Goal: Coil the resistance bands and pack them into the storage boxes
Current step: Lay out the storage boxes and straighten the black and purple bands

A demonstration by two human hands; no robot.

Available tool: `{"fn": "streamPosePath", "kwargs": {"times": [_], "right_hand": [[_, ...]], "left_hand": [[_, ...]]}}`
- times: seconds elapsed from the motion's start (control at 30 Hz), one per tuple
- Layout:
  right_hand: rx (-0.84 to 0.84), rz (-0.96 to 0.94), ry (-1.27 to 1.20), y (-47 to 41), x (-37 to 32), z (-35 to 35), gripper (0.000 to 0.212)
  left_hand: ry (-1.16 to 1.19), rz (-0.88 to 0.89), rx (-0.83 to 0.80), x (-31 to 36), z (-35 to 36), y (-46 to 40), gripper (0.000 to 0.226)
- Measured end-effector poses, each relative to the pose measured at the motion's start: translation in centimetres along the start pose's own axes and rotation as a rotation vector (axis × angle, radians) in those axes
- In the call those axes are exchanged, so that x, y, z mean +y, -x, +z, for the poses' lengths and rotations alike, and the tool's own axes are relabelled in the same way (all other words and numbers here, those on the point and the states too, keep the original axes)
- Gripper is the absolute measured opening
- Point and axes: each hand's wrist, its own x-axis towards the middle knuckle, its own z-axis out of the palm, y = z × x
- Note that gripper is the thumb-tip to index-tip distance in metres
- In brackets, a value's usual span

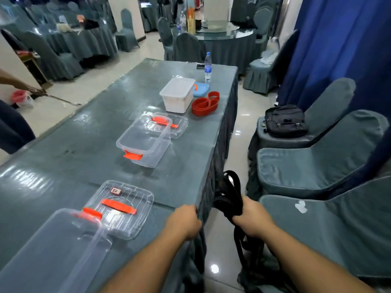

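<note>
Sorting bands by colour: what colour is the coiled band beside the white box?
Red, seen in the head view: coiled rubber resistance band.

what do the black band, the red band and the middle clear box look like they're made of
Black band, held in the right hand: likely matte rubber; it droops in limp loops without shine. Red band: probably rubber or latex, a smooth flat strip lying coiled. Middle clear box: glossy see-through plastic with orange clips.

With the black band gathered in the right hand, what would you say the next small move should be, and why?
Probably bring the right hand over the table to the nearest clear box: it grips the black band off the table's edge, loops dangling, and that box sits open with its lid beside it.
</note>
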Motion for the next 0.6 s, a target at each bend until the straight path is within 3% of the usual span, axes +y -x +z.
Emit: {"fn": "streamPosePath", "kwargs": {"times": [0.1,0.6], "right_hand": [[-0.002,-0.002,0.039,-3.6,-2.0,-1.5,0.031],[-0.107,-0.240,0.122,-19.3,-10.1,-4.0,0.042]], "left_hand": [[0.001,-0.011,-0.032,-0.8,-1.0,-3.0,0.042],[0.125,-0.228,-0.017,-5.0,-5.0,-11.1,0.041]]}}
